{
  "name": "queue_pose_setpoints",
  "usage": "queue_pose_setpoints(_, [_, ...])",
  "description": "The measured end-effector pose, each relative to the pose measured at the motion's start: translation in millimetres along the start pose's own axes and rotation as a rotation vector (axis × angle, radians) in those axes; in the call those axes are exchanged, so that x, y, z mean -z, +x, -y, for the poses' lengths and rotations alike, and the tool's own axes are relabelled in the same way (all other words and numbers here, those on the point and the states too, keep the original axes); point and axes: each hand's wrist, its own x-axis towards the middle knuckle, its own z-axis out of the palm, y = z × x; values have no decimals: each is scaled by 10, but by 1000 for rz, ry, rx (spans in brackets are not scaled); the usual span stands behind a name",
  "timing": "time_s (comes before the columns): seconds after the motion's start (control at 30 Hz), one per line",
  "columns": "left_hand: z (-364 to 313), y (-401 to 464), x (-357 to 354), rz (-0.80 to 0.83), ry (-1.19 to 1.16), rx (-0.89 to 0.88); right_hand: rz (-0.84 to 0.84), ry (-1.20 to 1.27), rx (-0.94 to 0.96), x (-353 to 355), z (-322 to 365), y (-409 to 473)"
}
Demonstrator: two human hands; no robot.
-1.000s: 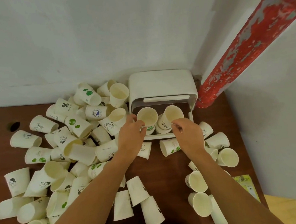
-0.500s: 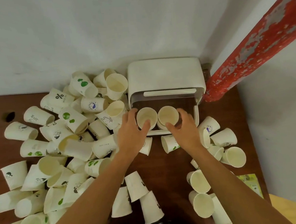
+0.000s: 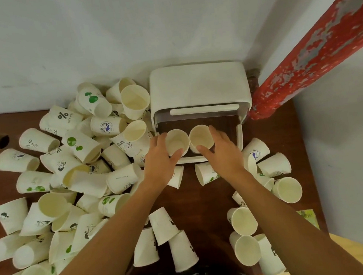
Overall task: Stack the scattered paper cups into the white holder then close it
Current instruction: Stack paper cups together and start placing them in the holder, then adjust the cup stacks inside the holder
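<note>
Paper cups lie scattered across a dark brown wooden table (image 3: 205, 206), seen from above by the person working there. Nearest the viewer, three upturned cups (image 3: 164, 242) sit between the person's forearms, and a few open cups (image 3: 244, 235) rest on their sides to the right. A large heap of cups (image 3: 74, 171), some printed with green leaves or black drawings, fills the left half of the table.

Farther in, both arms reach forward to a white holder (image 3: 197, 88) standing at the back of the table against a pale wall. Its lid is raised and two stacks of cups stand side by side inside. The left hand (image 3: 160, 162) curls its fingers and thumb around the left stack (image 3: 176, 141), grasping it. The right hand (image 3: 222, 153) wraps around the right stack (image 3: 200, 137) in the same way.

Beyond the holder's right corner, a red pole (image 3: 314, 42) with peeling paint slants up the wall.
</note>
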Motion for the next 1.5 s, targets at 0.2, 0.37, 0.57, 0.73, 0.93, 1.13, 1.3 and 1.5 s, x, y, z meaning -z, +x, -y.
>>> queue_pose_setpoints(0.2, [24, -41, -14, 28, -124, 92, 5, 186, -62, -52, 14, -97])
queue_pose_setpoints(0.37, [-38, 57, -86, 82, -304, 208, 42, 654, -275, -177, -8, -49])
queue_pose_setpoints(0.57, [-370, 367, -175, 114, -563, 247, -69, 918, -366, -78, -123, 248])
queue_pose_setpoints(0.73, [-484, 621, -343, 103, -622, 281, -105, 919, -375, 32, -182, 483])
queue_pose_setpoints(0.93, [-506, 603, -334, 94, -585, 281, -64, 854, -396, 78, -155, 463])
queue_pose_setpoints(1.13, [-431, 229, -207, 168, -312, 215, -39, 813, -375, 115, -145, 59])
queue_pose_setpoints(1.3, [-231, -174, -91, 201, -86, -24, -4, 678, -334, 172, -134, -389])
queue_pose_setpoints(1.5, [193, -442, -145, 278, 362, -272, 101, 339, -267, 56, -200, -834])
